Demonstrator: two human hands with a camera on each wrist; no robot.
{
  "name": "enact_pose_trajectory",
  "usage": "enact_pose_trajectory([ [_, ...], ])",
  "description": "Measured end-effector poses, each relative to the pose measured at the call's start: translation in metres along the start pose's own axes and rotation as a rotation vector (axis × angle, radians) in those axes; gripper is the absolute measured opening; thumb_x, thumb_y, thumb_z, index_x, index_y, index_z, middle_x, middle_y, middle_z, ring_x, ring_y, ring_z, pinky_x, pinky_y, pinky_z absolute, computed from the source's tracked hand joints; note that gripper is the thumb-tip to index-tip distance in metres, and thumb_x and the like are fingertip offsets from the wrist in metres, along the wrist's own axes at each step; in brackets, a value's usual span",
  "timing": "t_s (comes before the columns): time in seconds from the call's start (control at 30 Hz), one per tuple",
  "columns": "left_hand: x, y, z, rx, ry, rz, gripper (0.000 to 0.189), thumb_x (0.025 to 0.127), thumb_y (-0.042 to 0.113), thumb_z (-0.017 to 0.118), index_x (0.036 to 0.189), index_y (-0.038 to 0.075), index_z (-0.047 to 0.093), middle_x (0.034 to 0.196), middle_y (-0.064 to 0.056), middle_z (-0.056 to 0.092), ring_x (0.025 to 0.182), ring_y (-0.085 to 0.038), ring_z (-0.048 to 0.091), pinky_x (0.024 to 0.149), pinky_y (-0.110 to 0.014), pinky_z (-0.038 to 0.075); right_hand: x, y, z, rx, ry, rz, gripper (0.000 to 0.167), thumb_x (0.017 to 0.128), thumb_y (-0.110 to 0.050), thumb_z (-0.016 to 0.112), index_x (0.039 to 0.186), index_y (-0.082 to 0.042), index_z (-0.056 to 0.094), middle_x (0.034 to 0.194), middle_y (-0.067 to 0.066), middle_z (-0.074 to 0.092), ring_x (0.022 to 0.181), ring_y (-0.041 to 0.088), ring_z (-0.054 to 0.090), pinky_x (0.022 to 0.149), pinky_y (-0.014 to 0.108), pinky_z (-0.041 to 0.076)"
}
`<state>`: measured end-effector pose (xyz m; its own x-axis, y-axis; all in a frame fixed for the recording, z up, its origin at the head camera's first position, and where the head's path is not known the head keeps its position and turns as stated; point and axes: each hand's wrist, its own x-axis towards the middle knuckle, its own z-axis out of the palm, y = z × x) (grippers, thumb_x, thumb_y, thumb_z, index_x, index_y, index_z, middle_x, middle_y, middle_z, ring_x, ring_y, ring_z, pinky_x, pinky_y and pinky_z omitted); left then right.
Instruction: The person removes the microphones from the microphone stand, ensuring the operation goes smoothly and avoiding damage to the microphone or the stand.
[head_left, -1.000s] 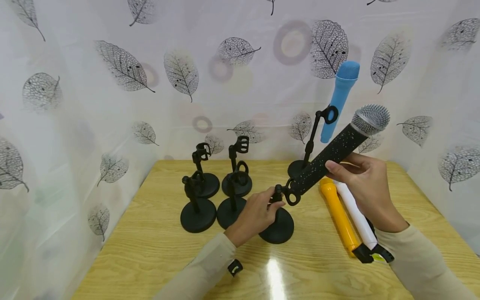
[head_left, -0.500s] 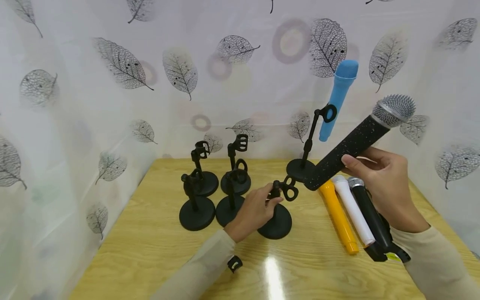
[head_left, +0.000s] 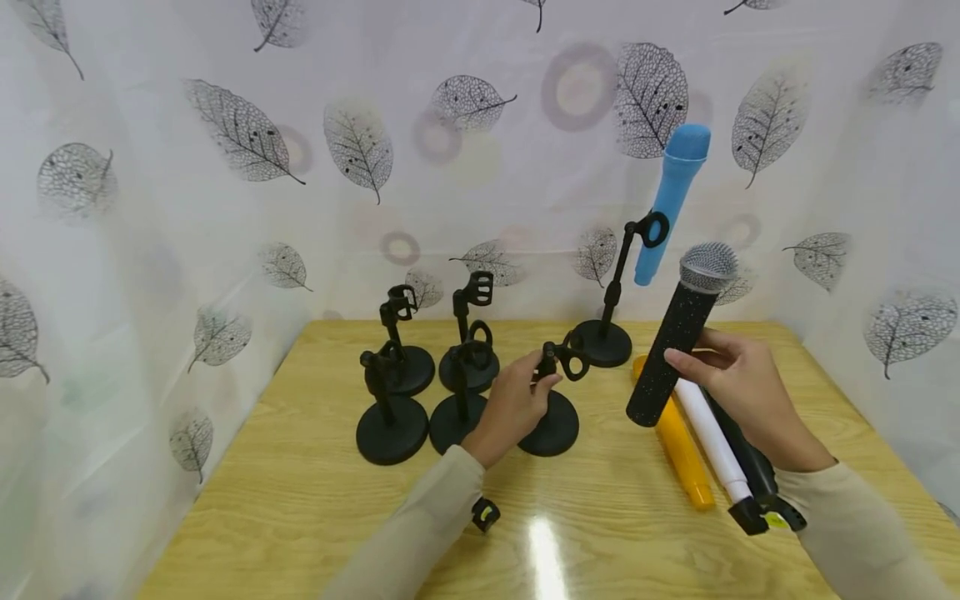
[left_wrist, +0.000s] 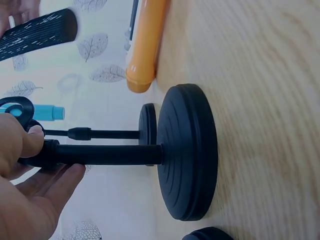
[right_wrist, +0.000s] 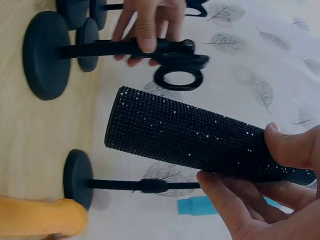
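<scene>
My left hand grips the upper stem of a black microphone stand. Its round base is seen from the side in the left wrist view; whether it touches the table, I cannot tell. The stand's ring-shaped clip holds nothing. Thumb and fingers of my right hand pinch a black glittery microphone around its handle. Its silver mesh head points up, and its lower end hangs in the air to the right of the clip, apart from it.
Behind, a blue microphone sits tilted in another stand. Orange, white and black microphones lie under my right hand. Several black stands cluster left on the wooden table. A leaf-print curtain hangs behind.
The microphone's lower end has come away from the clip. My right hand first moved right, then back left, turning the microphone more upright. The held stand has shifted slightly away from me.
</scene>
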<state>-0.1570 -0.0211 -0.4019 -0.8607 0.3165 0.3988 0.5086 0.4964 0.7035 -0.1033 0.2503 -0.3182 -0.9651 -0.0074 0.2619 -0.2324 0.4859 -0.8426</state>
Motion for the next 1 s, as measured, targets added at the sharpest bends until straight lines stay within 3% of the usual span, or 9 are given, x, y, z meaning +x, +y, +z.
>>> enact_pose_trajectory([
  [0.17, 0.010, -0.003, 0.003, 0.049, 0.025, -0.002, 0.029, 0.103, 0.022, 0.062, 0.125, 0.002, 0.064, 0.109, -0.010, 0.070, 0.101, -0.020, 0.070, 0.082, -0.026, 0.058, 0.002, 0.018, 0.007, -0.035, -0.099, 0.096, 0.065, 0.098, -0.035, 0.069, 0.145, 0.007, 0.049, 0.128, 0.027, 0.063, 0.096, 0.004, 0.069, 0.080, 0.019, 0.057],
  [0.33, 0.019, -0.005, 0.006, 0.063, 0.035, -0.002, 0.024, 0.103, 0.022, 0.062, 0.119, 0.004, 0.064, 0.105, -0.007, 0.070, 0.095, -0.018, 0.069, 0.082, -0.030, 0.058, 0.004, 0.037, 0.016, -0.031, -0.155, 0.190, 0.079, 0.097, -0.036, 0.070, 0.150, 0.012, 0.036, 0.135, 0.034, 0.054, 0.111, 0.035, 0.066, 0.080, 0.029, 0.060],
  [0.43, 0.024, -0.006, 0.008, 0.064, 0.043, -0.010, 0.024, 0.103, 0.022, 0.062, 0.119, 0.004, 0.065, 0.105, -0.007, 0.071, 0.095, -0.018, 0.069, 0.082, -0.033, 0.057, 0.006, 0.048, 0.023, -0.035, -0.158, 0.211, 0.081, 0.095, -0.035, 0.073, 0.148, 0.014, 0.037, 0.132, 0.037, 0.054, 0.112, 0.044, 0.063, 0.079, 0.035, 0.061],
  [0.57, 0.032, -0.010, 0.009, 0.078, 0.057, -0.010, 0.024, 0.104, 0.023, 0.061, 0.118, 0.004, 0.065, 0.104, -0.008, 0.070, 0.093, -0.019, 0.069, 0.081, -0.034, 0.056, 0.008, 0.060, 0.030, -0.090, -0.176, 0.253, 0.083, 0.092, -0.042, 0.075, 0.143, 0.015, 0.043, 0.131, 0.037, 0.056, 0.107, 0.042, 0.066, 0.081, 0.042, 0.060],
  [0.8, 0.044, -0.019, 0.011, 0.094, 0.084, -0.011, 0.024, 0.104, 0.022, 0.060, 0.119, 0.003, 0.066, 0.100, -0.008, 0.070, 0.091, -0.021, 0.069, 0.078, -0.034, 0.056, 0.010, 0.075, 0.036, -0.274, -0.248, 0.303, 0.088, 0.090, -0.054, 0.073, 0.137, 0.016, 0.050, 0.129, 0.037, 0.058, 0.112, 0.048, 0.061, 0.086, 0.051, 0.057],
  [1.0, 0.053, -0.025, 0.012, 0.090, 0.105, -0.015, 0.019, 0.104, 0.018, 0.061, 0.116, 0.005, 0.066, 0.094, -0.007, 0.068, 0.080, -0.019, 0.066, 0.068, -0.032, 0.052, 0.011, 0.084, 0.039, -0.406, -0.298, 0.276, 0.082, 0.088, -0.053, 0.076, 0.127, 0.017, 0.058, 0.115, 0.033, 0.066, 0.094, 0.039, 0.069, 0.077, 0.049, 0.059],
])
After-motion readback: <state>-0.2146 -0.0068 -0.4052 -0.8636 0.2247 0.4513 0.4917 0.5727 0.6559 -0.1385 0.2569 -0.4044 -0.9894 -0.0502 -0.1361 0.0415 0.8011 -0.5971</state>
